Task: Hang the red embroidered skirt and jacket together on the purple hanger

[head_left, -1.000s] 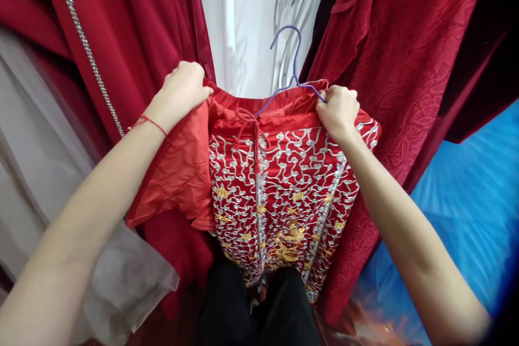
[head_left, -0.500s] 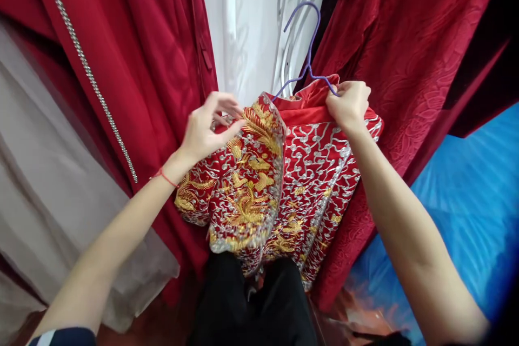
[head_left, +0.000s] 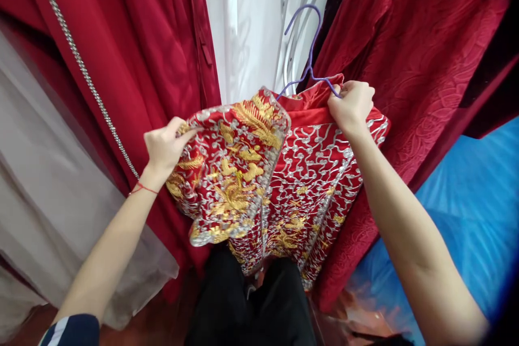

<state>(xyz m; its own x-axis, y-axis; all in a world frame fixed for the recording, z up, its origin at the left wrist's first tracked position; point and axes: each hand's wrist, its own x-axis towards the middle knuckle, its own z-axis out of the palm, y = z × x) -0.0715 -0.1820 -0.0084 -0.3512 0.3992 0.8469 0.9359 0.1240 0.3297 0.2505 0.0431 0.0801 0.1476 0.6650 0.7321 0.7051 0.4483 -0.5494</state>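
Observation:
A red jacket (head_left: 243, 173) with gold and silver embroidery hangs in front of me on a purple hanger (head_left: 311, 54). Its left part, with a sleeve, is stretched out sideways. My left hand (head_left: 165, 146) is closed, pinching the jacket's sleeve or shoulder edge. My right hand (head_left: 353, 105) is closed at the other shoulder, gripping the hanger's arm together with the jacket's cloth. The hanger's hook points up, free of any rail in view. Under the red collar band the jacket's silver-patterned part faces me.
Long red gowns (head_left: 162, 38) hang at left beside a pale grey-white dress (head_left: 73, 184). On the right are a patterned red dress (head_left: 430, 43) and a bright blue skirt (head_left: 466, 189). White cloth (head_left: 251, 21) hangs behind the hanger.
My left hand has moved left and closed on the jacket's sleeve side, pulling the cloth outward. My right hand stays on the hanger and shoulder, shifted very slightly.

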